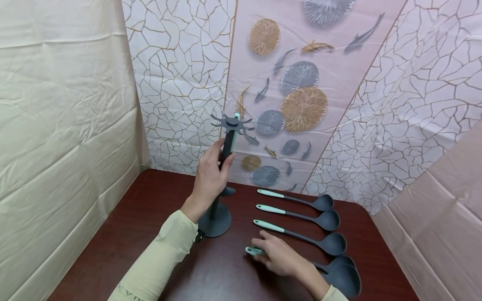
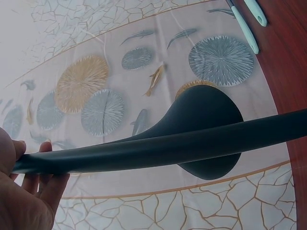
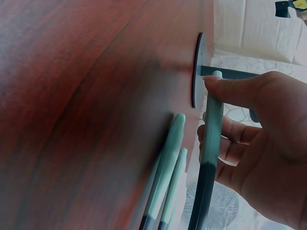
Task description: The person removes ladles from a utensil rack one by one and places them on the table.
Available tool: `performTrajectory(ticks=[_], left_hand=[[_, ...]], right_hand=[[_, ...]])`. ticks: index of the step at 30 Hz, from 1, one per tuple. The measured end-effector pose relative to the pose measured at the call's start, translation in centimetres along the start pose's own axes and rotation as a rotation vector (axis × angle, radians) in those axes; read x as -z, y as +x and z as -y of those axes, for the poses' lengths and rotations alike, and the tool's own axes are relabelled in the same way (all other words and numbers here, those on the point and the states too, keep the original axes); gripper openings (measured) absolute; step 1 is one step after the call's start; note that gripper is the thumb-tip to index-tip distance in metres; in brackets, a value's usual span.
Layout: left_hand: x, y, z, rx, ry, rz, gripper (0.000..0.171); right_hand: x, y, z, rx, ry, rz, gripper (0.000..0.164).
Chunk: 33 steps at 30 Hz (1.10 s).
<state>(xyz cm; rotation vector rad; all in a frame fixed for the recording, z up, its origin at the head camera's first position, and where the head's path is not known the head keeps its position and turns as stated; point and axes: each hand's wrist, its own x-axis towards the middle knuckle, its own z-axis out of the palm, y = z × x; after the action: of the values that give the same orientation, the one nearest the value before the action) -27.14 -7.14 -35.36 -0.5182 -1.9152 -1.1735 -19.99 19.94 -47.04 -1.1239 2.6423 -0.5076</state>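
Observation:
My left hand (image 1: pixel 211 173) grips the dark pole of a utensil stand (image 1: pixel 228 146), just below its ring of hooks. The stand's round base (image 1: pixel 220 225) is on the table. A mint-handled utensil hangs behind the pole, its dark head (image 2: pixel 211 105) showing past the pole in the left wrist view. In my right hand (image 1: pixel 280 255), thumb and fingers pinch the mint handle (image 3: pixel 212 129) of another dark utensil. Two overlapping dark heads (image 1: pixel 346 280) show beyond that hand; the right hand and forearm hide the shafts between.
Three ladles with mint handles lie in a row on the dark red table (image 1: pixel 150 217): a far ladle (image 1: pixel 323 202), a middle ladle (image 1: pixel 328 220) and a near ladle (image 1: pixel 333 243). Patterned cloth (image 1: pixel 180 104) hangs behind, with plain cloth (image 1: pixel 75 167) along the left side.

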Motion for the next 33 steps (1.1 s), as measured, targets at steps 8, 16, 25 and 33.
performTrajectory(ticks=[8,16,25,33], left_hand=[[-0.2,0.0,0.1,-0.012,-0.002,-0.010,0.045],[-0.1,-0.1,0.0,0.005,-0.004,0.004,0.044],[0.1,-0.1,-0.2,0.019,-0.011,0.010,0.043],[0.0,-0.2,-0.2,0.010,-0.011,0.006,0.043]], right_hand=[[-0.7,-0.4,-0.5,-0.027,0.051,0.047,0.015],[-1.5,-1.0,-1.1,-0.029,0.085,0.040,0.015],[-1.7,-1.6,-1.4,-0.019,0.112,0.047,0.013],[-2.1,-2.1,-1.5,-0.001,0.131,0.052,0.013]])
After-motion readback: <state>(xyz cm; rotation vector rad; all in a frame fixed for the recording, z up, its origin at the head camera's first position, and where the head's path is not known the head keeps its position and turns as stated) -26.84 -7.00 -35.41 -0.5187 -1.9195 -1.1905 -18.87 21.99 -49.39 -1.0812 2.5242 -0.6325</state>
